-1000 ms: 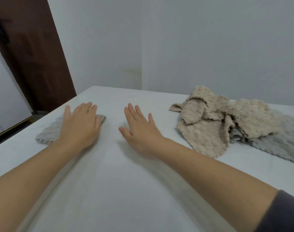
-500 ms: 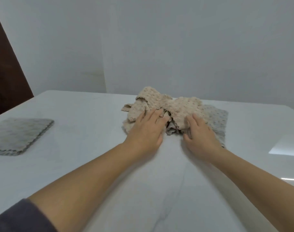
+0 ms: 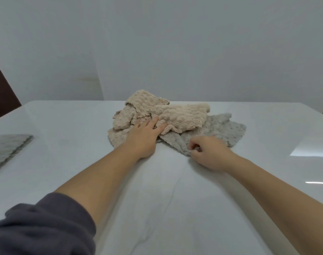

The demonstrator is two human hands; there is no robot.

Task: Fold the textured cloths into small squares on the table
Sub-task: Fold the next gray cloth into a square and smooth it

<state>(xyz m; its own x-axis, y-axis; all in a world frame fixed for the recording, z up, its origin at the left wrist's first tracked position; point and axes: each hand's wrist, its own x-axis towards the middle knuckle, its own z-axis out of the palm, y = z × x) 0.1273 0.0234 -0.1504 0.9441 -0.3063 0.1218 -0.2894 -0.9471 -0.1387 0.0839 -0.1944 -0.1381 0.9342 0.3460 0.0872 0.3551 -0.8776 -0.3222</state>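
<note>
White tabletop [image 3: 175, 199] holds a heap near its far edge. There the left hand [image 3: 146, 135] lies flat, pinning the beige cloths [image 3: 175, 116], seemingly so the right hand [image 3: 208, 153], pinching the grey cloth [image 3: 221, 131] at its near hem, can draw it free. One folded grey square [image 3: 8, 150] sits at the left edge.

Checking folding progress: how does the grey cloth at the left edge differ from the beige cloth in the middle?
The folded grey cloth lies flat with neat edges; the beige cloth is a crumpled heap. The folded grey cloth lies alone, untouched; the beige cloth overlaps a loose grey cloth and has the left hand on it. Both are bumpy-textured, on the table.
</note>
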